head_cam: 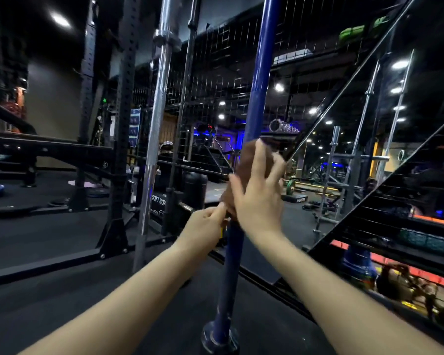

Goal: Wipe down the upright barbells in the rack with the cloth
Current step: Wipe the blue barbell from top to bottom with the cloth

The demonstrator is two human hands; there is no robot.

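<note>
Your right hand (260, 190) presses the soft brown cloth (249, 160) round the stiff blue barbell (260, 80) — left hand (205, 228) pinches its lower corner — wrap it snugly; smooth steel slips.

I'm looking into a dim gym: a black power rack (124, 124), upright barbells (157, 124), and rubber flooring (49, 290).

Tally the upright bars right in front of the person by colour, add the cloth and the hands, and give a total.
Blue bar: 1, with the brown cloth wrapped on it
Silver bar: 1, standing to its left
Brown cloth: 1
Hands: 2, the left hand pinching the cloth's lower edge, the right hand pressing the cloth to the bar
Total: 5
</note>
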